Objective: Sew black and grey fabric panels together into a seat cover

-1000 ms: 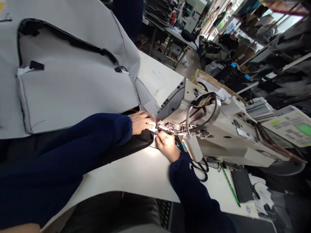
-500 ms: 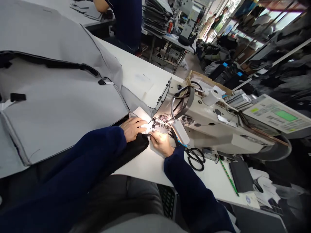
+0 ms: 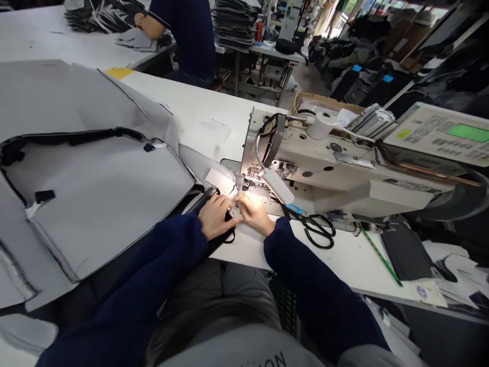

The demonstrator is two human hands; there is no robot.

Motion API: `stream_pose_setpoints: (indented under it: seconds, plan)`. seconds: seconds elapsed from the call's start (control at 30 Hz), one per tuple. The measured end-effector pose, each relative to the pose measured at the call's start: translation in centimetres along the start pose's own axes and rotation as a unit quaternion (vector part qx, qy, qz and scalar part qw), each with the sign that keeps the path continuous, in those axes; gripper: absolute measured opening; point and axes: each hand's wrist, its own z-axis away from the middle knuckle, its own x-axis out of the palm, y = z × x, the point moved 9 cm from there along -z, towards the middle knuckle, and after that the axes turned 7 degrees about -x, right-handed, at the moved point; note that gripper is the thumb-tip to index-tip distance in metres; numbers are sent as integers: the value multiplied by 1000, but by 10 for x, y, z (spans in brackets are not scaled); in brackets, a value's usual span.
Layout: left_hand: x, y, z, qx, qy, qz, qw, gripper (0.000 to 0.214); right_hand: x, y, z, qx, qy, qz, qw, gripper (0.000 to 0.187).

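A large grey fabric piece (image 3: pixel 114 188) with black-edged seams spreads over the left of the table, its near corner reaching the sewing machine (image 3: pixel 328 163). My left hand (image 3: pixel 217 216) is closed on the dark edge of this fabric, thumb pointing toward the other hand. Just right of it, my right hand (image 3: pixel 255 213) pinches the edge in front of the lit presser foot; the fingertips of both hands nearly meet. A white patch (image 3: pixel 219 182) lies on the fabric beyond my left hand. What exactly sits between the fingertips is partly hidden.
Black-handled scissors (image 3: pixel 320 231) lie right of my right hand, below the machine's lamp (image 3: pixel 278 186). Farther right are a green striped stick (image 3: pixel 380 255) and a control panel (image 3: pixel 443 132). Behind the table, a person in a dark shirt (image 3: pixel 193 38) sits near stacked material (image 3: pixel 235 23).
The fabric near the needle has been drawn toward me, and my left hand has turned its thumb toward the right hand. My right hand's fingers have come up beside it. The view has tilted.
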Motion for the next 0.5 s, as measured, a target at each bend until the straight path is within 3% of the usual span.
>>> stream_pose_setpoints:
  seconds: [0.1,0.17,0.23,0.3,0.37,0.43,0.5]
  plan:
    - [-9,-10,-3,-28,4,55,998,9,-15,13,-1,34,72,-31,996,24]
    - [-18,-32,-5,-86,-8,186,979,6,-17,19,-2,61,101,-17,993,23]
    - [-22,-58,-6,-154,-28,378,912,7,-11,21,-3,83,113,-16,990,22]
    - [-26,-78,-6,-194,-21,543,817,10,0,19,-6,98,108,-27,989,21]
    - [-32,-93,-5,-207,4,625,753,12,10,15,-10,100,93,-38,990,21]
    - [-35,-106,-4,-223,16,644,732,10,14,12,-12,94,86,-45,991,21]
    - [-34,-117,-1,-242,10,632,737,8,15,13,-13,91,91,-51,990,21]
